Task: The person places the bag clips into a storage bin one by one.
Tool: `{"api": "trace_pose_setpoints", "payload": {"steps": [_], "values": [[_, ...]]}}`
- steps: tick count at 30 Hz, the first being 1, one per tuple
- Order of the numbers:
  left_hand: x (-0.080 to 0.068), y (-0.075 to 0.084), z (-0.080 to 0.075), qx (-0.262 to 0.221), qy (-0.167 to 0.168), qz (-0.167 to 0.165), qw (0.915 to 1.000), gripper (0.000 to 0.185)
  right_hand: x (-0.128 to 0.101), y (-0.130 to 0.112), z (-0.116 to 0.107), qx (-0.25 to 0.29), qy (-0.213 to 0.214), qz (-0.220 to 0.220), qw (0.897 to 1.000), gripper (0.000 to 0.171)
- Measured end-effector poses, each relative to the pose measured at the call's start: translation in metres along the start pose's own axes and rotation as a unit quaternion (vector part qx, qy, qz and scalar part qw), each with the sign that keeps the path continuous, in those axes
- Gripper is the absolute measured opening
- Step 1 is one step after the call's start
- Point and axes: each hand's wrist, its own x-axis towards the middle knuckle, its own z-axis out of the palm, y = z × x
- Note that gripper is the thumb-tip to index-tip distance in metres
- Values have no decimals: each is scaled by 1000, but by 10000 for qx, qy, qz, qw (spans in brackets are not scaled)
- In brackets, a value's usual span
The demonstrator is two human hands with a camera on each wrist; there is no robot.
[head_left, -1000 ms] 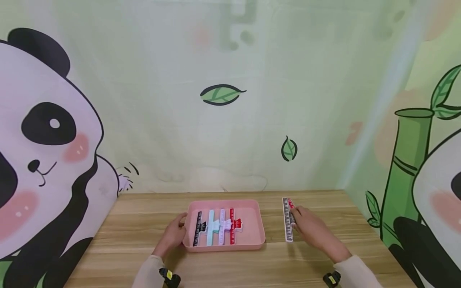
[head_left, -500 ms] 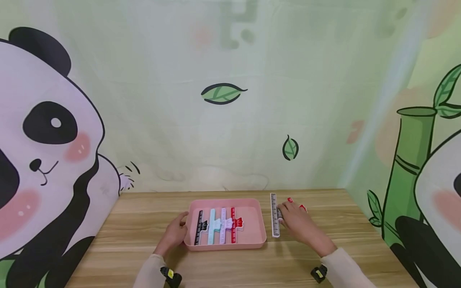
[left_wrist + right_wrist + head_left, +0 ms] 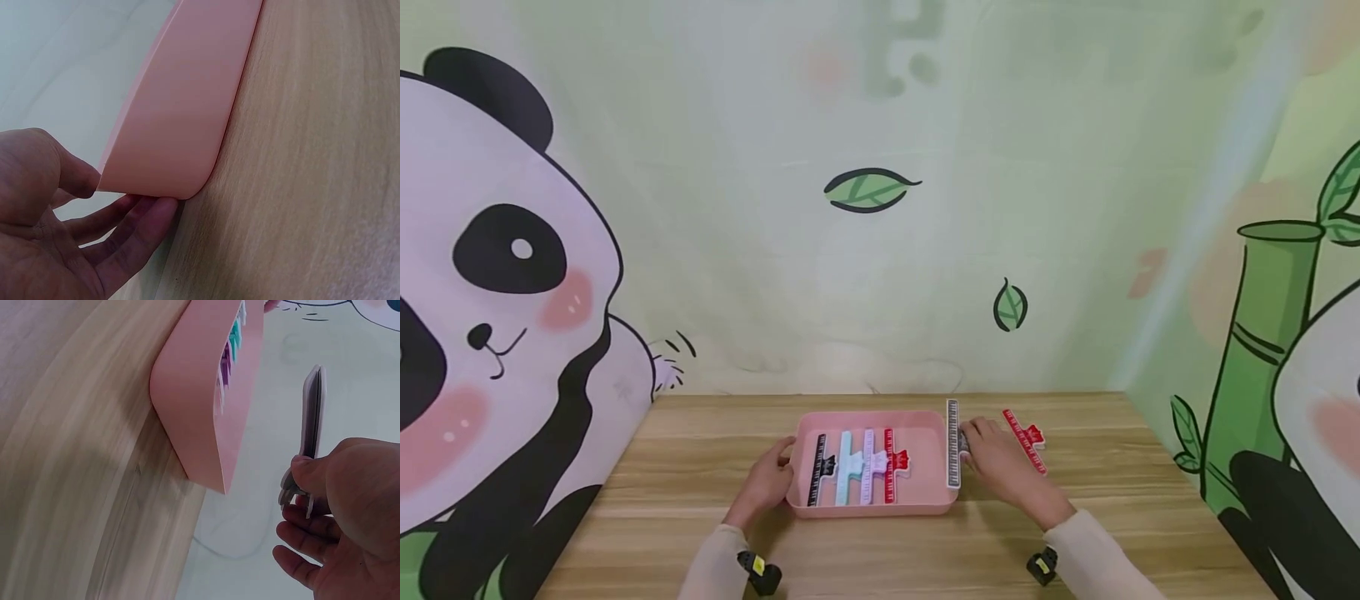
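Observation:
My right hand (image 3: 1006, 463) pinches the handle of a long black-and-white clip with ruler-like marks (image 3: 952, 446), held over the right rim of a pink tray (image 3: 927, 487). In the right wrist view the clip (image 3: 312, 412) is seen edge-on, with thumb and index finger on its grip. At the tray's left end, my left hand (image 3: 766, 482) holds the wall, thumb at the rim and fingertips against the outside in the left wrist view. Inside the tray lie a black clip (image 3: 817, 471), a light teal clip (image 3: 844, 471), a lilac clip (image 3: 868, 468) and a red clip (image 3: 889, 467), side by side.
Another red clip (image 3: 1026, 442) lies slanted on the wooden table (image 3: 700, 450), just right of my right hand. Behind the table's far edge hangs a pale green cloth backdrop (image 3: 760, 275) printed with pandas, leaves and bamboo.
My right hand has carried the black-and-white clip leftward from the table's right side to the tray's right rim, uncovering the red clip on the table. The left hand stays at the tray.

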Motion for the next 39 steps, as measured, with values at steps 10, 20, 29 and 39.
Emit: {"api": "trace_pose_setpoints", "payload": {"steps": [10,20,29,39], "values": [[-1,0,-1,-14,19,6,10000,55,14,-12,17,321,-302,-77,9990,46],[0,0,0,-50,53,13,10000,55,20,-22,27,73,-685,-157,9975,53],[3,0,1,-3,53,-57,10000,55,25,-31,41,-154,-958,-135,9952,55],[1,-1,0,17,37,-84,10000,56,27,-37,52,-359,-960,-215,9945,53]]}}
